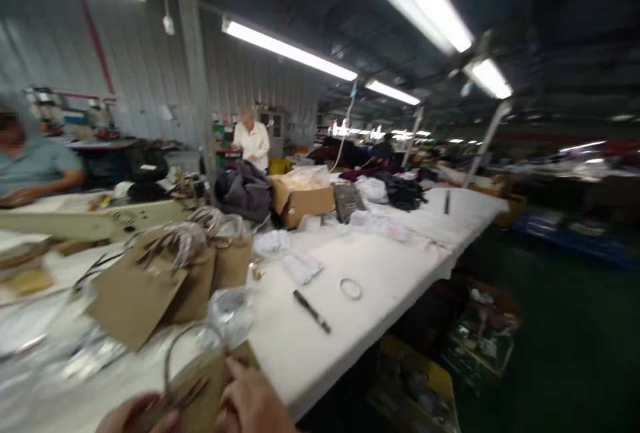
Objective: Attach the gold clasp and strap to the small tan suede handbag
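At the bottom edge, a small brown bag with a thin looped handle lies between my two hands. My left hand is closed on its left side, near the foot of the handle, and is partly cut off by the frame. My right hand grips the bag's right edge with the fingers bent over it. Just beyond lies a stack of flat brown bags with pale, wrapped handles on top. Clear plastic packets sit beside the stack. Further right are a black marker and a thin ring.
The white-covered table runs away to the right. On it stand an open cardboard box, dark cloth and white wrapping. A sewing machine and a co-worker are left; another person stands behind. Yellow crate below.
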### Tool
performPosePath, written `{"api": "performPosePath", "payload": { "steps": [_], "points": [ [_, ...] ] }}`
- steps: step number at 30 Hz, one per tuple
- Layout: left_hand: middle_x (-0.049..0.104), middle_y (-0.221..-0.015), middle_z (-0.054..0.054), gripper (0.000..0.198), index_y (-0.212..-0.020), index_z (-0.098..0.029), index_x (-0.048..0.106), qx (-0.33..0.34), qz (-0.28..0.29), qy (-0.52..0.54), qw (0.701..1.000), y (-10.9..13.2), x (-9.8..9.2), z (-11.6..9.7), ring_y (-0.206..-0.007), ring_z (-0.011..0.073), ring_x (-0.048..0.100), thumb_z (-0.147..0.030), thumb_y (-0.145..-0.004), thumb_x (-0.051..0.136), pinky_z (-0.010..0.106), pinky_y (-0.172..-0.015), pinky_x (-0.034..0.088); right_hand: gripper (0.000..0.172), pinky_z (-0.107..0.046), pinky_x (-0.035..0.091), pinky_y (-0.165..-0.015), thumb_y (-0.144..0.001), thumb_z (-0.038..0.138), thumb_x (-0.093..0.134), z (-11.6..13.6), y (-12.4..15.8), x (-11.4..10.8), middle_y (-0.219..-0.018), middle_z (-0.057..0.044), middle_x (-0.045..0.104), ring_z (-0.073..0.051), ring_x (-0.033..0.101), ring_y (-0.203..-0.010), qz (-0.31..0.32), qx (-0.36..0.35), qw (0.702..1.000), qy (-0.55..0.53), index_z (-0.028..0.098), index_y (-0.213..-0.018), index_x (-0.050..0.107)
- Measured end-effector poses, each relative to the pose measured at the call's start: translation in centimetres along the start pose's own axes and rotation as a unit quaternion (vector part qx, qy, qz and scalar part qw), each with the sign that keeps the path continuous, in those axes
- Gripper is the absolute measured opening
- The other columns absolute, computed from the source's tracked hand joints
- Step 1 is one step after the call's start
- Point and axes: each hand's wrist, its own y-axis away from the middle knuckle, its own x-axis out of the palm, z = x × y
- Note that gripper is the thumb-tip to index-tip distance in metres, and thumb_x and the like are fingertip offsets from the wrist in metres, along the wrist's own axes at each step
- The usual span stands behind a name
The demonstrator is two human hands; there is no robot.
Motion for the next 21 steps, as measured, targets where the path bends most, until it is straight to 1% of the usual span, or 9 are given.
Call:
{"api": "performPosePath", "payload": {
  "steps": [1,2,3,5,8,11,15,18,21],
  "points": [
    [0.078,-0.095,0.013,0.057,-0.106,-0.018,0.073,-0.032,0.003,-0.009,0.999,1.8,-1.8,1.5,-0.100,0.0426,0.075,-0.060,-0.071,0.087,0.052,-0.084,0.065,0.023,-0.053,0.054,-0.119,-0.090,0.020,0.072,0.3,0.8,0.3,-0.162,-0.011,0.060,-0.035,0.066,-0.140,0.024,-0.009,1.000,-0.002,0.024,-0.113,0.073],
    [0.078,-0.100,0.012,0.060,-0.111,-0.017,0.072,-0.058,0.019,-0.009,0.998,3.5,-3.4,2.6,-0.101,0.0404,0.075,-0.059,-0.070,0.085,0.050,-0.087,0.064,0.023,-0.053,0.051,-0.123,-0.094,0.015,0.067,0.5,1.3,0.5,-0.164,-0.015,0.058,-0.034,0.060,-0.146,0.037,-0.005,0.999,-0.002,0.021,-0.116,0.070],
    [0.077,-0.105,0.014,0.067,-0.118,-0.014,0.071,-0.087,0.025,0.019,0.996,4.8,-4.7,3.3,-0.102,0.0399,0.074,-0.056,-0.068,0.084,0.049,-0.089,0.063,0.019,-0.051,0.051,-0.122,-0.098,0.013,0.063,0.5,1.6,0.6,-0.163,-0.017,0.058,-0.032,0.059,-0.147,0.043,0.002,0.999,-0.005,0.021,-0.115,0.068],
    [0.074,-0.118,0.014,0.072,-0.135,-0.013,0.065,-0.089,0.048,0.046,0.994,6.4,-5.9,3.9,-0.108,0.0368,0.071,-0.046,-0.073,0.083,0.048,-0.095,0.060,0.015,-0.050,0.051,-0.120,-0.104,0.014,0.059,0.1,1.4,0.8,-0.164,-0.018,0.056,-0.031,0.060,-0.144,0.051,-0.003,0.999,-0.016,0.021,-0.115,0.065],
    [0.069,-0.121,0.014,0.057,-0.128,-0.015,0.069,-0.056,0.040,0.011,0.998,6.9,-5.5,4.0,-0.116,0.0349,0.066,-0.027,-0.074,0.082,0.048,-0.106,0.053,0.011,-0.049,0.052,-0.117,-0.108,0.017,0.058,-0.4,1.0,1.0,-0.163,-0.017,0.057,-0.030,0.063,-0.138,0.061,-0.021,0.998,-0.021,0.022,-0.116,0.064],
    [0.064,-0.122,0.013,0.047,-0.119,-0.015,0.071,-0.039,0.012,-0.009,0.999,7.3,-4.6,3.7,-0.119,0.0345,0.064,-0.020,-0.073,0.084,0.049,-0.111,0.051,0.010,-0.048,0.053,-0.114,-0.109,0.020,0.059,-0.4,1.0,0.7,-0.160,-0.013,0.061,-0.030,0.065,-0.135,0.071,-0.026,0.997,-0.023,0.024,-0.117,0.064],
    [0.060,-0.124,0.009,0.042,-0.116,-0.021,0.069,-0.019,-0.039,0.000,0.999,8.6,-4.0,3.3,-0.116,0.0311,0.064,-0.016,-0.075,0.081,0.046,-0.107,0.055,0.008,-0.048,0.055,-0.110,-0.109,0.025,0.062,-0.5,1.0,0.6,-0.156,-0.012,0.065,-0.030,0.068,-0.130,0.066,-0.025,0.997,-0.037,0.025,-0.116,0.064],
    [0.059,-0.118,0.007,0.028,-0.101,-0.023,0.070,0.001,-0.025,0.010,1.000,9.0,-4.0,3.2,-0.107,0.0288,0.065,-0.019,-0.075,0.080,0.044,-0.101,0.056,0.009,-0.049,0.055,-0.109,-0.109,0.027,0.062,-0.6,1.0,0.9,-0.152,-0.013,0.067,-0.031,0.068,-0.130,0.059,-0.028,0.997,-0.036,0.025,-0.117,0.066],
    [0.061,-0.102,0.006,0.027,-0.083,-0.022,0.067,-0.035,-0.007,0.025,0.999,8.6,-4.1,3.9,-0.092,0.0276,0.063,-0.029,-0.067,0.088,0.042,-0.088,0.056,0.010,-0.050,0.055,-0.110,-0.109,0.029,0.063,-0.3,1.0,1.0,-0.150,-0.014,0.069,-0.031,0.069,-0.129,0.044,-0.027,0.998,-0.043,0.024,-0.116,0.068]
  ]
}}
